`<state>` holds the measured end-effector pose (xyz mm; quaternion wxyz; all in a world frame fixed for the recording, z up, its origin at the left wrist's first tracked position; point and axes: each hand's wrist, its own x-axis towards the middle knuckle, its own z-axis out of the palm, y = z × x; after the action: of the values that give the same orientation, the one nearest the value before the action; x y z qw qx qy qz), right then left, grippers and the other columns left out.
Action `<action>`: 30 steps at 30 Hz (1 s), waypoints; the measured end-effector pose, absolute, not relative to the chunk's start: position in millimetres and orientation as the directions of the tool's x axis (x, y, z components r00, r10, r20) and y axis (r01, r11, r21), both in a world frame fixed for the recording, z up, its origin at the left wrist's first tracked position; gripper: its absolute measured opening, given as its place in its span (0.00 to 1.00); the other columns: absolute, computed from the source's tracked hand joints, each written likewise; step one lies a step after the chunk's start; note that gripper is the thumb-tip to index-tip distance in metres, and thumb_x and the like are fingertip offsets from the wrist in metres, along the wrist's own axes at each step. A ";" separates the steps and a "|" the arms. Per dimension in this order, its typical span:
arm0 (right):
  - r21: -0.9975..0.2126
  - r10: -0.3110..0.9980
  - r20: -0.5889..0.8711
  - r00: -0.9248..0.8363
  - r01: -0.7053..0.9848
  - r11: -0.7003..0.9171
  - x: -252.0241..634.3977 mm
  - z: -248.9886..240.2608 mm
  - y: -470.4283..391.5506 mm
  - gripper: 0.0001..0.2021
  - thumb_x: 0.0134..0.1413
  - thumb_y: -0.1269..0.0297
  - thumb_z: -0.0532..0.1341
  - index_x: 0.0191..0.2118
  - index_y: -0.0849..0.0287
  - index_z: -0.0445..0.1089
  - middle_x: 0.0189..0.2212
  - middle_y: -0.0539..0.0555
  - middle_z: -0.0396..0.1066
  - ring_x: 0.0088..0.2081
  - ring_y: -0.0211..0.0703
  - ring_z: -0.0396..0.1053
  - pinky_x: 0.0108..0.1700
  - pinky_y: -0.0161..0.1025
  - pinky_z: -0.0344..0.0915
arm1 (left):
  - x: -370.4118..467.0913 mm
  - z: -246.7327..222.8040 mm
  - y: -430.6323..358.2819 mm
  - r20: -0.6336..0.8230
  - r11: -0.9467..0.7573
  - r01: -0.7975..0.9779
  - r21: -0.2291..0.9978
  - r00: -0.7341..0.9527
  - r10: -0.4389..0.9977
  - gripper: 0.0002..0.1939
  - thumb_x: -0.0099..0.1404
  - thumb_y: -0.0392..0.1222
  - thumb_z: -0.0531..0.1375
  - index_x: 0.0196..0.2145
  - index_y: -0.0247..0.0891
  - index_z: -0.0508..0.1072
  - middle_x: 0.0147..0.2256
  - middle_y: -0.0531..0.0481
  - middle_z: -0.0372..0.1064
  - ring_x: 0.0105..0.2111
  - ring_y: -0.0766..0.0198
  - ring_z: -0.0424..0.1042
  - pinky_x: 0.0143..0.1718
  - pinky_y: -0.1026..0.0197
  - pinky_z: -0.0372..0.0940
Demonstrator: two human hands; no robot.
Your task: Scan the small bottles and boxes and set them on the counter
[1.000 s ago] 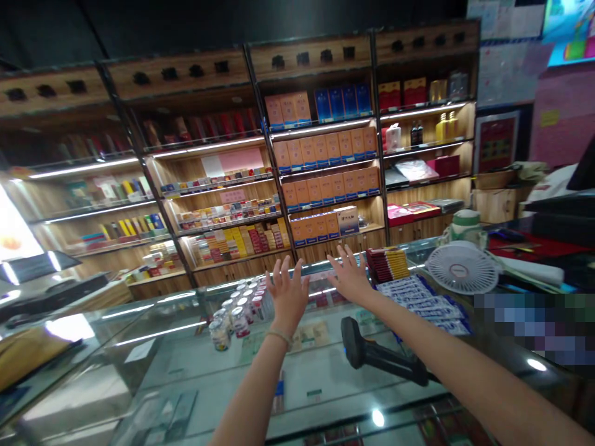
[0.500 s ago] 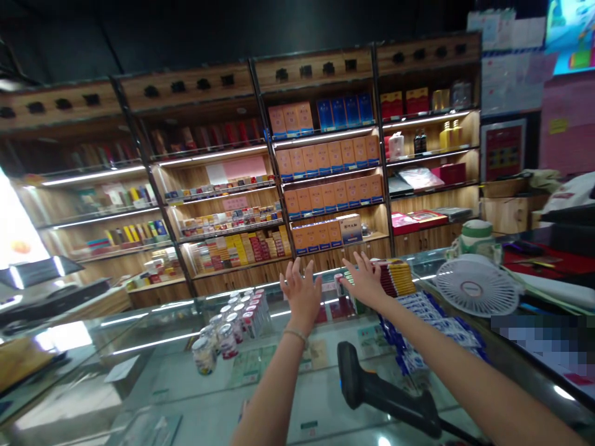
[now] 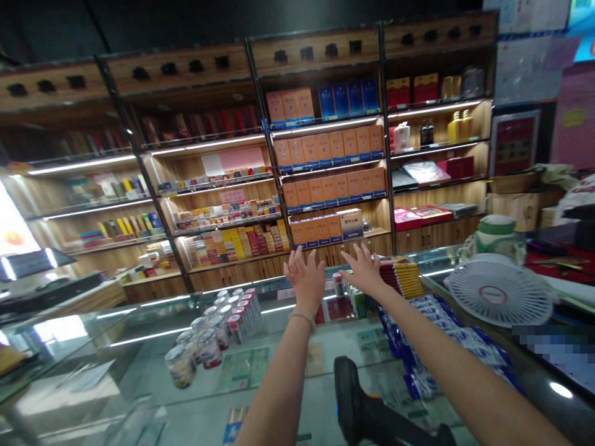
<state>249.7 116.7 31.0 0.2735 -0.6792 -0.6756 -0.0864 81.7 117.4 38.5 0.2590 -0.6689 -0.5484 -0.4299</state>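
Observation:
My left hand (image 3: 304,280) reaches forward above the glass counter (image 3: 186,406), fingers spread, with nothing in it. To its right, my right hand (image 3: 365,272) is also outstretched and holds nothing; its fingers are apart. Close by the right hand are small cylindrical containers (image 3: 357,302) and a stack of yellow and dark-red packs (image 3: 405,277); I cannot tell whether it touches them. Left of my left forearm stand several clear lidded jars (image 3: 209,348) and rows of slim red-and-white containers (image 3: 242,319). A black handheld barcode scanner (image 3: 351,402) lies between my forearms.
Blue-and-white packets (image 3: 446,341) lie partly behind my right forearm. A white round fan (image 3: 499,294) and a green-and-white jug (image 3: 495,235) stand at the right. Across the counter, lit shelves hold orange boxes (image 3: 330,152) and many small packs (image 3: 242,243).
The view has shifted closer to the counter, so the jars, scanner and fan look larger. Both hands stay outstretched and spread, with nothing taken hold of.

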 end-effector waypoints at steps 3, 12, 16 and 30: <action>-0.239 0.884 0.465 0.045 0.968 0.077 252.4 31.3 118.2 0.31 0.63 0.48 0.56 0.69 0.47 0.57 0.73 0.63 0.41 0.73 0.59 0.34 0.67 0.64 0.37 | 84.2 32.6 121.4 0.839 -0.249 0.959 0.136 0.022 0.543 0.21 0.71 0.50 0.55 0.58 0.44 0.72 0.66 0.38 0.55 0.68 0.46 0.51 0.68 0.36 0.46; -0.142 0.880 0.468 -0.077 0.977 0.161 250.8 30.4 115.0 0.24 0.64 0.48 0.55 0.60 0.50 0.70 0.73 0.63 0.43 0.73 0.59 0.32 0.67 0.68 0.27 | 83.1 17.1 129.9 0.699 -0.278 0.939 0.201 0.061 0.712 0.22 0.68 0.51 0.59 0.58 0.47 0.72 0.67 0.40 0.53 0.68 0.45 0.49 0.67 0.35 0.47; -0.115 0.887 0.447 -0.115 0.976 0.185 250.6 29.1 115.0 0.20 0.64 0.50 0.56 0.55 0.50 0.75 0.73 0.61 0.44 0.73 0.60 0.30 0.67 0.70 0.24 | 83.1 2.5 136.0 0.634 -0.289 0.933 0.215 0.092 0.768 0.22 0.67 0.52 0.61 0.58 0.50 0.72 0.68 0.41 0.52 0.69 0.43 0.48 0.67 0.33 0.47; -0.097 0.917 0.380 -0.121 0.981 0.169 251.6 24.3 120.1 0.18 0.62 0.52 0.57 0.50 0.48 0.78 0.73 0.56 0.45 0.73 0.61 0.31 0.66 0.71 0.22 | 98.8 -24.8 145.3 0.469 -0.293 0.921 0.256 0.146 0.871 0.16 0.66 0.53 0.61 0.51 0.57 0.77 0.69 0.46 0.51 0.70 0.41 0.44 0.65 0.27 0.42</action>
<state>251.6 120.1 24.3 0.1794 -0.6384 -0.7432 -0.0890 98.8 145.3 -24.8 0.0458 -0.7557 -0.5928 -0.2744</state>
